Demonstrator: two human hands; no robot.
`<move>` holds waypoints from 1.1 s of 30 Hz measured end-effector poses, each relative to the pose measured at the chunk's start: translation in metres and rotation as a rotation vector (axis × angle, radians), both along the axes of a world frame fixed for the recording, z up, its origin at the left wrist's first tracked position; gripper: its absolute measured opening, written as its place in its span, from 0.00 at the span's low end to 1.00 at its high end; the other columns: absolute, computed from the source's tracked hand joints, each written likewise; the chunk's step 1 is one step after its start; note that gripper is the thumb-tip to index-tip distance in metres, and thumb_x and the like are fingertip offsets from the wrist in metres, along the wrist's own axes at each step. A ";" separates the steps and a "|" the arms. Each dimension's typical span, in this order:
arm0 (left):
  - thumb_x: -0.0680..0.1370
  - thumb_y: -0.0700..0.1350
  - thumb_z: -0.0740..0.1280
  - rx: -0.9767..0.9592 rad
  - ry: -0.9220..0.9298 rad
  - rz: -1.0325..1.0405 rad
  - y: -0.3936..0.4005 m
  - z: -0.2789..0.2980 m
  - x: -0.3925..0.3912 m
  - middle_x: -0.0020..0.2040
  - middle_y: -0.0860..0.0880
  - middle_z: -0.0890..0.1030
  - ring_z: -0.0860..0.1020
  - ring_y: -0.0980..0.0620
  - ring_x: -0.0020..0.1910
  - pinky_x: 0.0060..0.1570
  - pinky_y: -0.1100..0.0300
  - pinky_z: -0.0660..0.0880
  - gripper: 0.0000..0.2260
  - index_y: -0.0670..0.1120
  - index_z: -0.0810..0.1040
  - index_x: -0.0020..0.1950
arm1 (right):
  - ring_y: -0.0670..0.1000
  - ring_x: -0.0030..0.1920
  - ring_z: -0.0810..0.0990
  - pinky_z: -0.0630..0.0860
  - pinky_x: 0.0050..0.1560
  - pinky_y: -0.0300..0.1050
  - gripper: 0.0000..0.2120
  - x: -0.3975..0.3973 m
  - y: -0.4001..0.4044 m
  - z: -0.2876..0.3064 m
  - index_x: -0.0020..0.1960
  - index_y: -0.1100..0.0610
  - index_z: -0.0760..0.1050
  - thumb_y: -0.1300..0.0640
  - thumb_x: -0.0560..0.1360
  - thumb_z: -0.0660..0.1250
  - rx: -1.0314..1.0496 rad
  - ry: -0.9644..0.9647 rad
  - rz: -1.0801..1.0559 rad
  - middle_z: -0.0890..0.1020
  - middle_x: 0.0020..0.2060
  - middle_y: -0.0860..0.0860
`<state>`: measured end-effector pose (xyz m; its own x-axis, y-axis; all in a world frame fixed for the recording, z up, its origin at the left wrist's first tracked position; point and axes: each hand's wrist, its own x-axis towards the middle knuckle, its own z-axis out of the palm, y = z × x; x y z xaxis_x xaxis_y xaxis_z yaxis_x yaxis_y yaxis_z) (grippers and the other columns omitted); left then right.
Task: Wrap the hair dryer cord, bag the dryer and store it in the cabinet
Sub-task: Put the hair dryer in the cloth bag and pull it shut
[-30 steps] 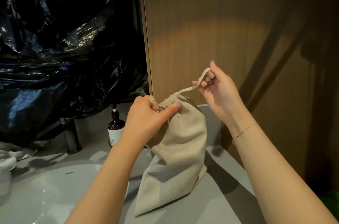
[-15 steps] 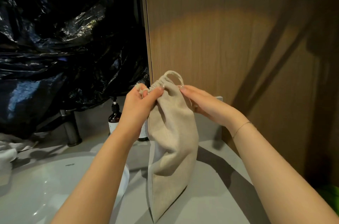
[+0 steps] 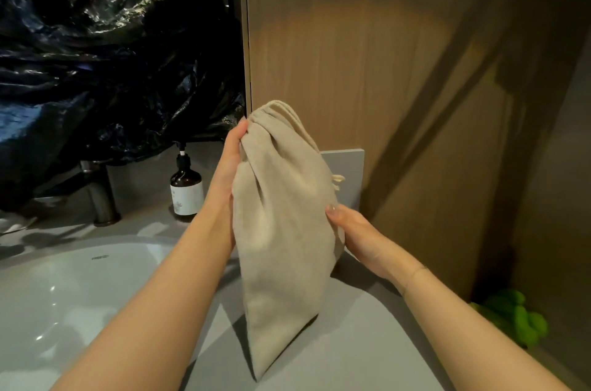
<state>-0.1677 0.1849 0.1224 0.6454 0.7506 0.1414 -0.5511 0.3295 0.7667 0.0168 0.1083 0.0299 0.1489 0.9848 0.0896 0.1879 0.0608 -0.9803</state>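
Fingers of the left hand (image 3: 228, 166) are being pressed along the side of the cloth bag (image 3: 281, 230), near its gathered top. Its right side is being gripped by the right hand (image 3: 358, 237). The bag is being held upright over the grey counter (image 3: 367, 342), beside the white sink (image 3: 64, 294), with a brown bottle (image 3: 186, 189) behind.

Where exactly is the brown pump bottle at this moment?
In the head view, the brown pump bottle stands on the grey counter left of centre, between the dark tap and the left hand holding the cloth bag.
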 end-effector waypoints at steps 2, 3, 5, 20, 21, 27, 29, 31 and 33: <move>0.74 0.64 0.65 -0.008 0.058 0.067 -0.002 -0.009 0.002 0.37 0.49 0.80 0.81 0.52 0.36 0.38 0.59 0.79 0.20 0.48 0.82 0.42 | 0.48 0.60 0.79 0.71 0.63 0.45 0.35 -0.005 -0.009 0.002 0.62 0.47 0.76 0.28 0.61 0.68 0.012 0.028 -0.072 0.83 0.56 0.43; 0.74 0.65 0.65 -0.020 0.078 0.094 -0.002 -0.015 0.003 0.35 0.49 0.80 0.81 0.52 0.34 0.35 0.60 0.78 0.20 0.49 0.81 0.42 | 0.47 0.57 0.81 0.74 0.58 0.42 0.31 -0.006 -0.013 0.003 0.60 0.49 0.77 0.32 0.64 0.68 0.022 0.042 -0.107 0.84 0.54 0.44; 0.75 0.64 0.65 -0.055 0.094 0.136 -0.004 -0.023 0.005 0.36 0.49 0.82 0.82 0.52 0.35 0.33 0.61 0.78 0.19 0.48 0.81 0.46 | 0.45 0.50 0.83 0.76 0.49 0.38 0.21 -0.006 -0.019 0.006 0.55 0.51 0.80 0.38 0.70 0.68 0.063 0.056 -0.169 0.86 0.48 0.44; 0.68 0.60 0.71 0.055 0.605 0.678 -0.008 -0.128 -0.028 0.46 0.42 0.81 0.80 0.43 0.46 0.44 0.54 0.76 0.27 0.38 0.75 0.51 | 0.43 0.58 0.75 0.71 0.62 0.42 0.13 -0.028 -0.066 -0.002 0.57 0.50 0.78 0.48 0.74 0.68 0.410 -0.442 -0.437 0.78 0.54 0.42; 0.69 0.60 0.70 0.133 0.663 0.708 -0.010 -0.129 -0.030 0.42 0.42 0.78 0.77 0.43 0.44 0.40 0.54 0.73 0.25 0.38 0.73 0.47 | 0.42 0.60 0.73 0.68 0.64 0.40 0.17 -0.041 -0.081 -0.007 0.59 0.48 0.77 0.43 0.72 0.67 0.441 -0.579 -0.388 0.76 0.56 0.40; 0.78 0.51 0.67 0.431 0.851 0.848 -0.017 -0.127 -0.038 0.42 0.42 0.78 0.75 0.45 0.41 0.37 0.56 0.69 0.14 0.40 0.73 0.45 | 0.48 0.66 0.71 0.70 0.65 0.48 0.26 -0.047 -0.097 -0.023 0.70 0.48 0.70 0.40 0.74 0.60 0.360 -1.201 -0.285 0.74 0.65 0.46; 0.78 0.49 0.67 0.442 0.871 0.838 -0.021 -0.127 -0.037 0.41 0.45 0.78 0.76 0.45 0.42 0.40 0.55 0.68 0.12 0.41 0.73 0.45 | 0.50 0.64 0.73 0.71 0.63 0.49 0.25 -0.036 -0.085 -0.020 0.70 0.47 0.70 0.40 0.76 0.56 0.338 -1.239 -0.287 0.75 0.66 0.46; 0.79 0.47 0.66 0.466 0.886 0.815 -0.026 -0.126 -0.036 0.41 0.47 0.79 0.77 0.46 0.43 0.43 0.56 0.69 0.09 0.42 0.75 0.47 | 0.51 0.65 0.73 0.69 0.63 0.49 0.24 -0.024 -0.071 -0.020 0.72 0.47 0.68 0.41 0.79 0.54 0.310 -1.336 -0.309 0.75 0.68 0.46; 0.79 0.45 0.66 0.509 0.895 0.806 -0.030 -0.126 -0.036 0.42 0.48 0.80 0.77 0.48 0.44 0.44 0.59 0.68 0.06 0.42 0.78 0.49 | 0.52 0.68 0.70 0.65 0.67 0.50 0.23 -0.014 -0.057 -0.021 0.74 0.47 0.64 0.42 0.81 0.53 0.269 -1.395 -0.336 0.72 0.70 0.47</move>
